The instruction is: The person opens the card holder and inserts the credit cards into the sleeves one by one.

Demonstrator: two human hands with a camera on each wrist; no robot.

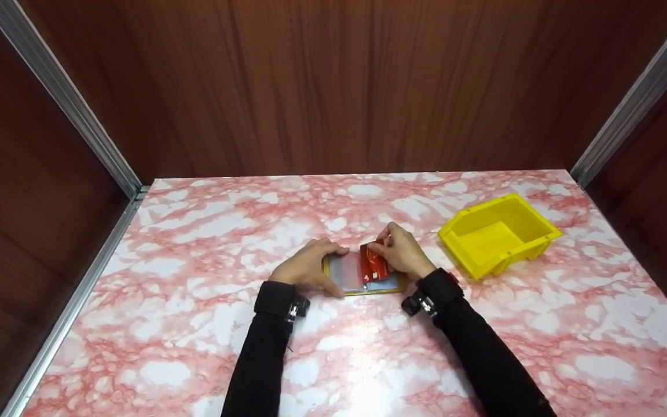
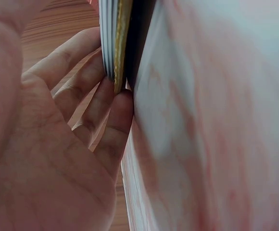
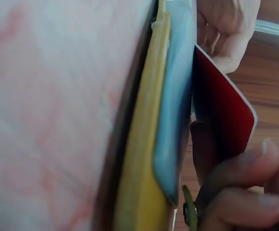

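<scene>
A yellow-edged card holder (image 1: 345, 272) lies spread on the table, its clear plastic sleeves facing up. My left hand (image 1: 308, 267) grips its left end, fingers along the far edge and thumb at the near edge. In the left wrist view, fingertips touch the stacked sleeves (image 2: 107, 43) and the yellow cover. My right hand (image 1: 406, 253) pinches a red card (image 1: 373, 263) between thumb and fingers over the right half of the holder. The right wrist view has the red card (image 3: 228, 106) tilted up from the sleeves, its lower edge against them. A small snap tab (image 3: 190, 209) stands beside the right fingers.
A yellow plastic bin (image 1: 490, 237) stands to the right of my right hand. The table (image 1: 194, 336) has a red-and-white marbled top. Brown wood-grain panels (image 1: 339, 87) with metal posts enclose its back and sides.
</scene>
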